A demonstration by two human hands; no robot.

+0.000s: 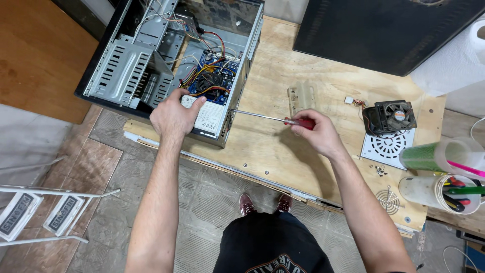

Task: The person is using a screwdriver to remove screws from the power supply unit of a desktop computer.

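Observation:
An open computer case (126, 65) lies on its side on a plywood bench (273, 146), showing drive cages, coloured wires and a board with a fan. My left hand (174, 115) rests on the grey power supply box (209, 119) at the case's near corner, fingers gripping its top. My right hand (316, 132) holds a red-handled screwdriver (299, 122); its long shaft runs left, with the tip against the case's side panel by the power supply.
A loose black fan (390, 116) sits on a white vented plate (386, 147) at the right. Cups of tools (439, 191) lie at the bench's right edge. A beige plastic bracket (301, 96) lies mid-bench. A black panel (384, 30) stands behind. A stepladder (45, 212) is lower left.

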